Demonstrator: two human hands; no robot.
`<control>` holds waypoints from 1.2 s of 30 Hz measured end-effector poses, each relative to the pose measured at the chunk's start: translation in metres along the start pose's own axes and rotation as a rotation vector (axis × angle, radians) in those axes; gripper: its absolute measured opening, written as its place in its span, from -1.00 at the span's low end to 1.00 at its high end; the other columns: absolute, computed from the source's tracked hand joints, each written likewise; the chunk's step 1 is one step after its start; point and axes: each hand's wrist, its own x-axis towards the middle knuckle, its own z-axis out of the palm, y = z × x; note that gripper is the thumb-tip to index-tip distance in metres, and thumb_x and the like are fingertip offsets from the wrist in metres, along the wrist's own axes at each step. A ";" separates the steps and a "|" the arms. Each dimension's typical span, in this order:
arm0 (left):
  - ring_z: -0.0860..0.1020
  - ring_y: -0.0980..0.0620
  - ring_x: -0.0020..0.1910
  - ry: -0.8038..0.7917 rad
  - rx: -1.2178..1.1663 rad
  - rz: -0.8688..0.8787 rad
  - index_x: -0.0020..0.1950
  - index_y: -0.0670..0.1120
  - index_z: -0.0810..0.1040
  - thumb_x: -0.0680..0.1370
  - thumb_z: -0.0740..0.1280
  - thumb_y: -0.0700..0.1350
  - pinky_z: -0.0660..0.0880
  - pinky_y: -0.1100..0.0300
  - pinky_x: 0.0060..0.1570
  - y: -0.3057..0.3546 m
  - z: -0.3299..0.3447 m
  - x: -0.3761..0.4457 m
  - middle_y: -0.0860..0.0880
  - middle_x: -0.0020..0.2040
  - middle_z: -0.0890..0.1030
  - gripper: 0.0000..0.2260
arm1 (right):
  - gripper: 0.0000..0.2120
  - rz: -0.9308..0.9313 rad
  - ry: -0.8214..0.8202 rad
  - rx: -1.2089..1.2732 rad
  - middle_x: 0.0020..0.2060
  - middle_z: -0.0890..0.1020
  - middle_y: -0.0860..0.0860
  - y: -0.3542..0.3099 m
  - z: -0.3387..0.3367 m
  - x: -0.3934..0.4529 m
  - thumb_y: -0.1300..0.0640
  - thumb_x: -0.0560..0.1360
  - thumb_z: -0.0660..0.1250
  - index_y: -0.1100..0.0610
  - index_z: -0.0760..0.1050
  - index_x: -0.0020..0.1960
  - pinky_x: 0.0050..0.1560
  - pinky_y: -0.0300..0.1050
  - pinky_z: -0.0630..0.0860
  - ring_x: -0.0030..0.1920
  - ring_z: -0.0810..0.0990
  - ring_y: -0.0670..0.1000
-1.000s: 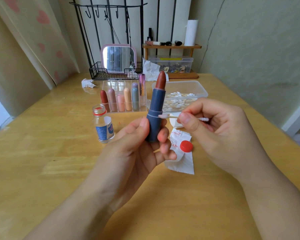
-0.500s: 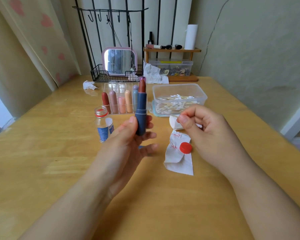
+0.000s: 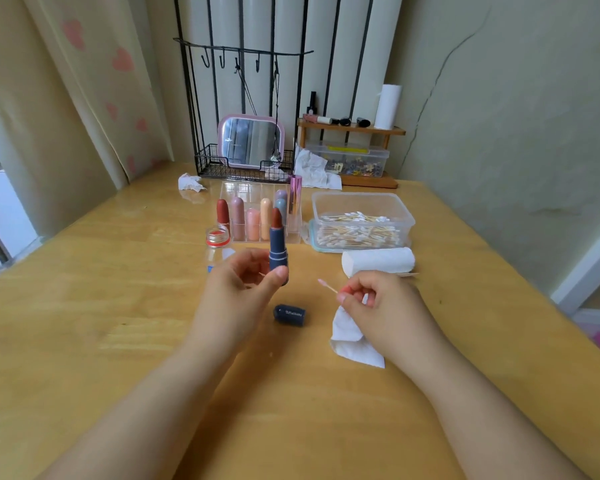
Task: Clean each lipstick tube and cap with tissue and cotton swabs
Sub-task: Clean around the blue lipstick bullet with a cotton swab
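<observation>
Over on the left, a small open bottle (image 3: 218, 238) is standing beside the clear organizer (image 3: 257, 216) holding the other lipsticks. The left hand (image 3: 243, 289) is holding the navy lipstick tube (image 3: 278, 252) upright above the bench (image 3: 84, 306), its grip pinching the tube's base, red bullet exposed. The navy cap (image 3: 289, 314) is lying on the bench just below. The right hand (image 3: 374, 303) is pinching a cotton swab (image 3: 327, 286), its pink-stained tip pointing toward the tube but apart from it, with a tissue (image 3: 352, 342) underneath. She seems to be swabbing the tube; next the tip needs bringing back against the collar, or the cap needs wiping.
</observation>
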 end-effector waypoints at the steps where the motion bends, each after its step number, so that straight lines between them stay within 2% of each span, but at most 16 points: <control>1: 0.54 0.13 -0.22 0.006 0.060 0.012 -0.15 0.07 0.56 0.48 0.41 -0.17 0.40 0.48 -0.25 0.000 -0.001 0.001 0.02 -0.19 0.65 -0.86 | -0.87 -0.005 -0.003 -0.020 -0.38 0.48 -0.14 -0.002 0.000 0.001 0.16 0.50 0.35 0.02 0.53 -0.23 -0.33 -0.41 0.31 -0.36 0.39 -0.18; 3: 0.48 0.25 -0.33 0.004 0.166 0.027 -0.15 0.04 0.56 0.48 0.41 -0.17 0.37 0.50 -0.33 -0.002 -0.002 0.003 0.08 -0.24 0.62 -0.89 | -0.81 -0.008 -0.013 -0.060 -0.39 0.47 -0.13 -0.005 -0.001 0.002 0.16 0.50 0.35 -0.03 0.49 -0.27 -0.33 -0.41 0.31 -0.36 0.40 -0.18; 5: 0.46 0.30 -0.36 0.007 0.290 0.041 -0.10 0.01 0.58 0.49 0.41 -0.15 0.33 0.50 -0.35 -0.005 -0.003 0.004 0.15 -0.25 0.59 -0.94 | -0.81 0.006 -0.037 -0.099 -0.37 0.49 -0.12 -0.007 -0.001 0.003 0.16 0.50 0.34 -0.03 0.49 -0.27 -0.34 -0.40 0.31 -0.34 0.41 -0.17; 8: 0.44 0.25 -0.33 0.008 0.399 0.060 -0.01 -0.02 0.61 0.49 0.40 -0.11 0.32 0.51 -0.34 -0.010 -0.002 0.005 0.14 -0.21 0.58 -0.91 | -0.88 0.040 -0.081 -0.109 -0.30 0.57 -0.10 -0.010 -0.002 0.005 0.17 0.55 0.25 0.05 0.48 -0.16 -0.35 -0.38 0.29 -0.27 0.45 -0.15; 10: 0.43 0.24 -0.33 0.005 0.439 0.061 0.03 -0.03 0.61 0.50 0.39 -0.10 0.32 0.50 -0.33 -0.014 -0.001 0.006 0.15 -0.21 0.56 -0.88 | -0.90 0.062 -0.156 -0.113 -0.20 0.59 -0.04 -0.014 -0.002 0.006 0.17 0.60 0.12 0.10 0.39 -0.05 -0.27 -0.28 0.33 -0.18 0.48 -0.07; 13: 0.43 0.25 -0.32 -0.002 0.479 0.039 0.06 -0.03 0.60 0.51 0.38 -0.10 0.31 0.52 -0.33 -0.020 0.000 0.007 0.17 -0.20 0.54 -0.85 | -0.93 0.056 -0.280 -0.171 -0.16 0.49 0.02 -0.018 0.001 0.005 0.15 0.63 0.04 0.11 0.28 0.04 -0.25 -0.15 0.29 -0.18 0.42 -0.01; 15: 0.44 0.21 -0.28 -0.002 0.502 0.017 0.07 -0.04 0.61 0.50 0.38 -0.09 0.29 0.49 -0.35 -0.022 0.000 0.009 0.12 -0.16 0.57 -0.83 | -0.92 0.056 -0.314 -0.167 -0.21 0.45 -0.02 -0.021 0.005 0.005 0.09 0.62 0.09 0.09 0.28 0.06 -0.27 -0.19 0.29 -0.22 0.40 -0.06; 18: 0.47 0.11 -0.20 -0.007 0.529 -0.011 0.08 -0.05 0.61 0.49 0.39 -0.09 0.26 0.42 -0.35 -0.023 0.001 0.010 0.09 -0.12 0.58 -0.82 | -0.84 0.079 -0.282 -0.145 -0.27 0.44 -0.11 -0.021 0.014 0.003 -0.01 0.53 0.29 0.00 0.36 0.05 -0.25 -0.23 0.38 -0.25 0.43 -0.14; 22: 0.48 0.10 -0.17 -0.002 0.542 -0.022 0.09 -0.07 0.61 0.50 0.39 -0.10 0.29 0.31 -0.23 -0.023 0.001 0.010 0.07 -0.10 0.59 -0.81 | -0.70 0.093 -0.239 -0.155 -0.34 0.42 -0.19 -0.018 0.028 0.003 -0.10 0.41 0.42 -0.06 0.53 0.11 -0.13 -0.16 0.51 -0.29 0.47 -0.08; 26: 0.50 0.11 -0.18 -0.007 0.530 -0.040 0.06 -0.06 0.61 0.49 0.40 -0.09 0.32 0.34 -0.29 -0.023 0.000 0.010 0.09 -0.15 0.58 -0.84 | -0.83 0.093 -0.242 -0.115 -0.45 0.48 -0.13 -0.017 0.027 0.002 -0.09 0.43 0.42 -0.11 0.58 0.00 -0.31 -0.24 0.43 -0.43 0.49 -0.10; 29: 0.50 0.12 -0.20 -0.011 0.523 -0.047 0.01 -0.05 0.60 0.48 0.41 -0.08 0.28 0.48 -0.35 -0.023 0.000 0.010 0.10 -0.18 0.57 -0.86 | -0.85 0.092 -0.208 -0.095 -0.33 0.59 -0.08 -0.015 0.017 0.002 -0.08 0.42 0.43 -0.13 0.58 -0.02 -0.31 -0.33 0.37 -0.29 0.56 -0.11; 33: 0.51 0.08 -0.19 -0.016 0.527 -0.058 -0.01 -0.05 0.58 0.46 0.42 -0.07 0.32 0.38 -0.33 -0.022 0.002 0.009 0.07 -0.14 0.60 -0.86 | -0.82 0.116 -0.170 -0.047 -0.17 0.64 -0.08 -0.009 0.002 0.001 -0.04 0.40 0.45 -0.11 0.58 -0.01 -0.14 -0.28 0.45 -0.12 0.58 -0.14; 36: 0.51 0.06 -0.18 -0.008 0.550 -0.055 -0.01 -0.06 0.56 0.45 0.42 -0.08 0.33 0.26 -0.28 -0.021 0.001 0.008 0.07 -0.14 0.59 -0.85 | -0.88 0.135 -0.149 0.045 -0.19 0.67 -0.08 -0.006 -0.002 -0.003 0.00 0.38 0.47 -0.11 0.57 -0.10 -0.08 -0.20 0.50 -0.11 0.62 -0.12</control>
